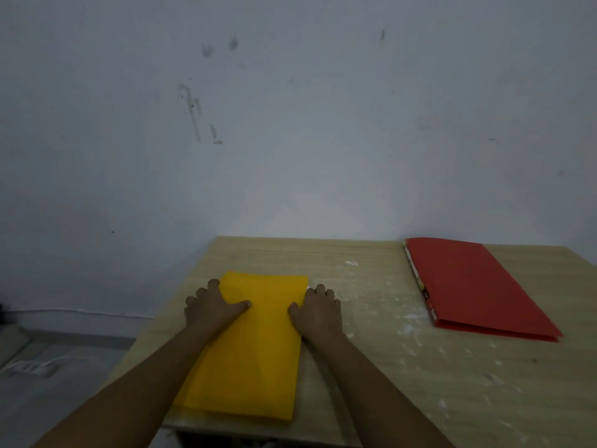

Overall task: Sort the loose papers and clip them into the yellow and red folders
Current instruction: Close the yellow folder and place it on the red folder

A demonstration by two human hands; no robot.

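Observation:
A closed yellow folder [255, 347] lies flat at the near left of the wooden table [387, 367]. My left hand [211, 307] grips its left edge, fingers curled over the side and thumb pressed on the cover. Across from it, my right hand [318, 308] holds the right edge the same way, thumb on top. A closed red folder [478, 286] lies at the far right of the table, with paper edges showing along its left side. No loose papers are in view.
The table stands against a scuffed pale wall [290, 124]. White smears and specks mark the tabletop between the two folders. The floor [58, 367] shows to the left of the table, with something pale lying on it.

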